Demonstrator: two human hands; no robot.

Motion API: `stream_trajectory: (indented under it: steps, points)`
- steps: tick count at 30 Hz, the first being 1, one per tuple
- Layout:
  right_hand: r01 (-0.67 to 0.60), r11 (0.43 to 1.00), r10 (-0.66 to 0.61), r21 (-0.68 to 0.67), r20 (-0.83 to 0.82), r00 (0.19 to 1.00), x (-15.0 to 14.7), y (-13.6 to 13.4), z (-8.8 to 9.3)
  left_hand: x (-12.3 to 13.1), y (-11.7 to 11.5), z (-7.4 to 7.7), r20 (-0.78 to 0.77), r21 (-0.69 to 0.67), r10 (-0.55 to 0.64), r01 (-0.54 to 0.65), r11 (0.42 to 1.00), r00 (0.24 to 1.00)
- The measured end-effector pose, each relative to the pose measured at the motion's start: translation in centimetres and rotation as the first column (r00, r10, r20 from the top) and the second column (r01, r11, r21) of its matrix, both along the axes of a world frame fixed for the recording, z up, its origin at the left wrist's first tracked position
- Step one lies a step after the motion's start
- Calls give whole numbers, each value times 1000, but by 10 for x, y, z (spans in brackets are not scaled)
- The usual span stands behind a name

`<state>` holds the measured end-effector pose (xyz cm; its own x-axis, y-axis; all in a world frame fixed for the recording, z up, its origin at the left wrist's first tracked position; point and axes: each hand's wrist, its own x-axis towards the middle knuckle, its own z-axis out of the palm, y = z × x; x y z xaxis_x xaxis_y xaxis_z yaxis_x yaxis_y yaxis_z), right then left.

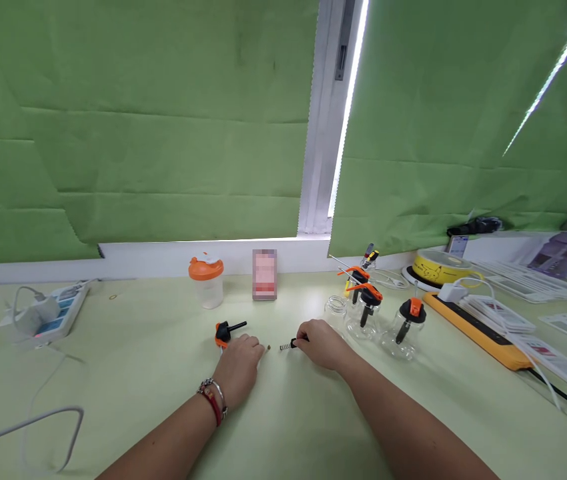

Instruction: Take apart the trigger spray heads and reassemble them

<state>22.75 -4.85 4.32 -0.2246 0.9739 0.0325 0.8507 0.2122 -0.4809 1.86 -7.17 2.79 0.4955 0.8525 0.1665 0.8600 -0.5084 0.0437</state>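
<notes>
Left of centre, my left hand point(238, 370) is closed with its fingers bent down at the table. A tiny brownish tip point(268, 347) shows just beyond its fingertips; whether the fingers grip it is unclear. Facing it, my right hand point(321, 343) pinches a small black part with a metal spring point(285, 347) pointing left. A black and orange lid assembly point(222, 331) with a black stem lies just past my left hand, partly hidden by it. Right of my right hand stand glass jars with black and orange lids point(371, 295), and an open glass jar point(336, 307).
An orange-lidded plastic cup point(208, 283) and a blurred pink box point(264, 275) stand by the wall. Screwdrivers point(371, 255) rise behind the jars. A yellow and black power strip point(478, 331) lies right; a white power strip point(66, 310) with plugs lies left. Yellow tape roll point(436, 267) is behind.
</notes>
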Motion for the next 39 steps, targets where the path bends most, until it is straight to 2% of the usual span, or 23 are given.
stream_trajectory:
  steps: [6, 9, 13, 21, 25, 29, 32, 35, 39]
  points:
    - [-1, 1000, 2, -14, 44, 999, 0, -2, 5, 3, -8, 0, 35, 45, -5, 3, 999, 999]
    - [1, 1000, 0, -21, 59, 998, 1, -2, 5, 12, -11, 1, 41, 62, -96, 93, 994, 995]
    - [-19, 1000, 20, -15, 101, 995, 4, -1, 5, 20, -9, -6, 49, -13, -184, 185, 983, 982]
    - [-59, 998, 60, -16, 349, 935, 4, -8, 17, 20, -5, -10, 90, -46, -198, 202, 978, 976]
    - [-31, 1000, 25, 6, 424, 905, 3, -10, 20, 22, -5, -9, 100, -56, -199, 205, 977, 975]
    - [-22, 999, 5, 43, 359, 933, 4, -13, 24, 23, -6, -8, 125, -61, -200, 208, 976, 972]
    - [-103, 994, 95, 23, 229, 969, -1, -19, 22, 25, -7, -6, 148, -72, -192, 204, 976, 970]
    - [-197, 979, 189, 42, 151, 970, -11, -22, 13, 24, -8, -5, 181, -75, -182, 198, 977, 967]
    - [-204, 974, 194, 102, 101, 976, -23, -20, -5, 14, -5, -1, 183, -11, -161, 166, 986, 970]
